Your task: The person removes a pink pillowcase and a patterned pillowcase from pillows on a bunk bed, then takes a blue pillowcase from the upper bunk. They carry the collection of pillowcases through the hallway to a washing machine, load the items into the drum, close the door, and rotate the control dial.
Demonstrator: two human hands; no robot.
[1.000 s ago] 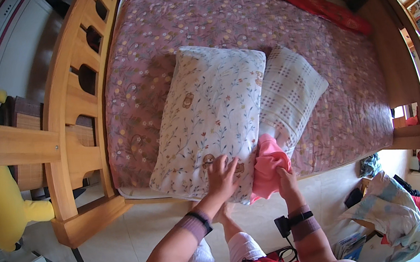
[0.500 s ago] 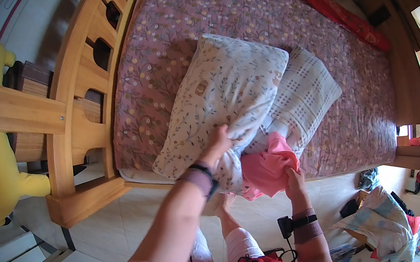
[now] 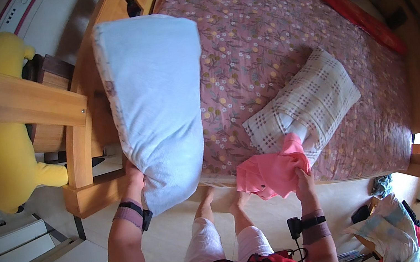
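Left hand point(image 3: 136, 176) grips large pillow point(image 3: 161, 94), pale-blue side showing; right hand point(image 3: 304, 181) pinches pink cloth point(image 3: 273, 170) against checked pillow point(image 3: 321, 94).

We look down on a wooden bed point(image 3: 99, 196) spread with a flowered mauve sheet point(image 3: 244, 40), a checked pillow point(image 3: 321, 92) lying on it, pink cloth point(image 3: 271, 173) at the near edge, red cloth point(image 3: 358, 15) along the far side.

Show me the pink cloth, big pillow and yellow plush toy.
Pink cloth point(image 3: 271, 170), head view: middle of its spread.
Big pillow point(image 3: 160, 97), head view: pale blue side.
Yellow plush toy point(image 3: 5, 166), head view: lower body.
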